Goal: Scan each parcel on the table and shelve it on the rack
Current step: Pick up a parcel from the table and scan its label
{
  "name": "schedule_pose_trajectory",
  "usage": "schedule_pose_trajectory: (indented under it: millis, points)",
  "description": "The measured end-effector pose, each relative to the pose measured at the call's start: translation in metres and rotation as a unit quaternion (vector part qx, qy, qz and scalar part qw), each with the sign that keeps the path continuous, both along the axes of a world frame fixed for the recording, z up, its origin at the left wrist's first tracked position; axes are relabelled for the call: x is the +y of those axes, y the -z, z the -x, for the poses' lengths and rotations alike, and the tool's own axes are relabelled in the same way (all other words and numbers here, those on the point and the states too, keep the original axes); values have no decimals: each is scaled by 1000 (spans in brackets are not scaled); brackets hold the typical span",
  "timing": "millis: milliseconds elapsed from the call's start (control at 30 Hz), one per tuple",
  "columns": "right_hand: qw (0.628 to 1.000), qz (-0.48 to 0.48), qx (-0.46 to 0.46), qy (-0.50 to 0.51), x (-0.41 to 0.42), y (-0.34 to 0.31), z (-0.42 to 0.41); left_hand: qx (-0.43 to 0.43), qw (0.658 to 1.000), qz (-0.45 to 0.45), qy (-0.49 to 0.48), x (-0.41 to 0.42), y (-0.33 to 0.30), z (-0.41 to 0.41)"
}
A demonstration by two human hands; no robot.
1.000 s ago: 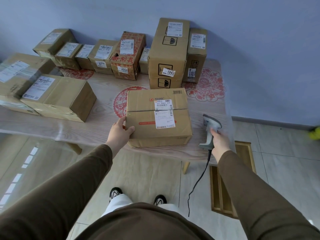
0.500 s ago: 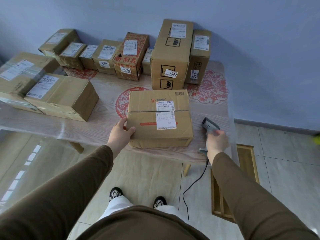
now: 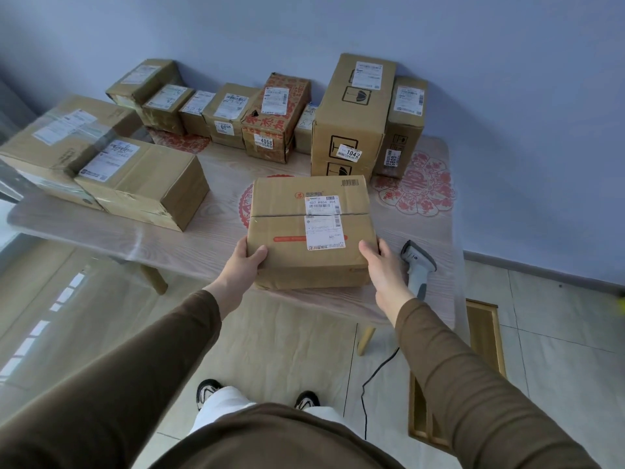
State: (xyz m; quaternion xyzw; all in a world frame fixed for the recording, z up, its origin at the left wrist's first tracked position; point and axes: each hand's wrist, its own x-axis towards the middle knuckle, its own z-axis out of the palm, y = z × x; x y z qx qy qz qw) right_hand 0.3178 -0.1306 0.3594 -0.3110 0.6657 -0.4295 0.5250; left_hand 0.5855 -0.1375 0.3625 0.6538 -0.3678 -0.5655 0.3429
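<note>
Now my left hand (image 3: 240,265) and right hand (image 3: 384,269) each have a grip on a near corner of the cardboard parcel (image 3: 311,231), thumbs on top, at the near bench (image 3: 189,252) edge. It looks stiff and perhaps heavy, so I judge holding low at both sides is safest.

Our right hand (image 3: 385,272) no longer holds the scanner (image 3: 418,265); the scanner now lies on the table (image 3: 216,245), just right of the parcel (image 3: 311,231). Our right hand now grips the parcel's near right corner.
</note>
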Motion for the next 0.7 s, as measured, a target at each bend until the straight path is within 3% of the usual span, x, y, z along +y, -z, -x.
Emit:
schedule_pose_trajectory:
  millis: [333, 700]
  points:
    - [989, 128, -35, -67, -31, -83, -117, 37, 981, 143, -128, 21, -95, -114]
    - [941, 222, -107, -230, 19, -197, -406, -2, 918, 265, -294, 161, -208, -369]
